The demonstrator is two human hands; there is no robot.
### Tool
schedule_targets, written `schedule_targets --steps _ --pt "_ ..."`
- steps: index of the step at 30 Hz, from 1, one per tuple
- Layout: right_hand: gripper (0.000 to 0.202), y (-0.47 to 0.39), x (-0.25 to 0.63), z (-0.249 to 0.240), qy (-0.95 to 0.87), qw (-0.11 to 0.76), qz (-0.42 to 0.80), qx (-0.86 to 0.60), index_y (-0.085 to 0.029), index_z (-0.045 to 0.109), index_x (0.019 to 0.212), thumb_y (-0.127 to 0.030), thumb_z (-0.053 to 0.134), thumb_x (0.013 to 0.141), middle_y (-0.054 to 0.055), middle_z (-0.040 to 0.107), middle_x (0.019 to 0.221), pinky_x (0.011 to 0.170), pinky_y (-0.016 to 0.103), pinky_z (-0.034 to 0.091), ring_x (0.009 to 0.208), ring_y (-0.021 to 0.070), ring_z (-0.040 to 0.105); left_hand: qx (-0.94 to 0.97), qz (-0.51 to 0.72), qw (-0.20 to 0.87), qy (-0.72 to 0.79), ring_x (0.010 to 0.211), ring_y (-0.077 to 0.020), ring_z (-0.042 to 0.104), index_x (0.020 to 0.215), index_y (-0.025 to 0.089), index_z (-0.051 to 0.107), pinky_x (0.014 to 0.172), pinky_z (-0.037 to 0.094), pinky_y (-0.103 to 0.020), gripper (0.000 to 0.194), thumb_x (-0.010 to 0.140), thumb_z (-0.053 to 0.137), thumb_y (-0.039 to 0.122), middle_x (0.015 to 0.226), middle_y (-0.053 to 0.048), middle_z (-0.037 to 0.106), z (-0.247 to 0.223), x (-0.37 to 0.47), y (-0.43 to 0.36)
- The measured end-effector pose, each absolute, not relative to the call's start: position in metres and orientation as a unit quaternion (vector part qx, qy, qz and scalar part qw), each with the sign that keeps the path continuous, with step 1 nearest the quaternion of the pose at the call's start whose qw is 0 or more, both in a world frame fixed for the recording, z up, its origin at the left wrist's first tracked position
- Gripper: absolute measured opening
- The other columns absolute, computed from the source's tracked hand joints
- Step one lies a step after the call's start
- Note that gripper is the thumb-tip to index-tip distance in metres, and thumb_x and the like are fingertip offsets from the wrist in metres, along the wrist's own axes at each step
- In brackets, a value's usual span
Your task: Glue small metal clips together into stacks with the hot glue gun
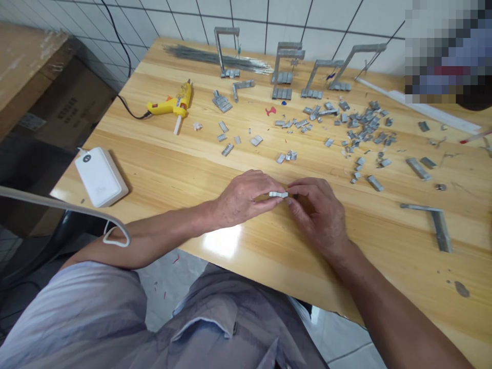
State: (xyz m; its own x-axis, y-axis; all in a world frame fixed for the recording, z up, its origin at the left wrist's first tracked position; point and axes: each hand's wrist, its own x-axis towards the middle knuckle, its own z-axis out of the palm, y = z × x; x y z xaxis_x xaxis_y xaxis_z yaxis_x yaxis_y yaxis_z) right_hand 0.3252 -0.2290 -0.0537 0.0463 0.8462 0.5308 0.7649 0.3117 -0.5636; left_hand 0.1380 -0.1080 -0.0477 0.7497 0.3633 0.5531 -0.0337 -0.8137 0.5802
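Note:
Just above the front part of the wooden table, my left hand pinches a small grey metal-looking piece between thumb and fingers. My right hand meets it from the other side, thumb and forefinger closed at the piece's right end. Many similar grey staple-like pieces lie scattered beyond my hands. Several upright grey angled frames, one of them a tall frame, stand near the wall on small bases. An L-shaped grey part lies to the right.
A yellow glue gun with its cord lies at the back left. A white power bank is on the left edge, with a white cable in front. Thin grey rods lie along the back of the table.

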Motion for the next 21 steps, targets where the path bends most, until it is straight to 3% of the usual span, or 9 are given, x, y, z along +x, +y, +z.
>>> schedule_targets --steps 21 --pt "0.008 -0.2298 0.3251 -0.0543 -0.693 0.422 0.040 -0.583 -0.027 0.069 0.108 -0.024 0.066 0.101 0.006 0.079 0.106 0.088 0.042 0.056 0.100 0.0243 0.073 0.888 0.346 0.292 0.086 0.090 -0.0163 0.079 0.106 0.020 0.074 0.085 0.060 -0.030 0.007 0.101 0.070 0.022 0.098 -0.005 0.084 -0.0472 0.1378 -0.1090"
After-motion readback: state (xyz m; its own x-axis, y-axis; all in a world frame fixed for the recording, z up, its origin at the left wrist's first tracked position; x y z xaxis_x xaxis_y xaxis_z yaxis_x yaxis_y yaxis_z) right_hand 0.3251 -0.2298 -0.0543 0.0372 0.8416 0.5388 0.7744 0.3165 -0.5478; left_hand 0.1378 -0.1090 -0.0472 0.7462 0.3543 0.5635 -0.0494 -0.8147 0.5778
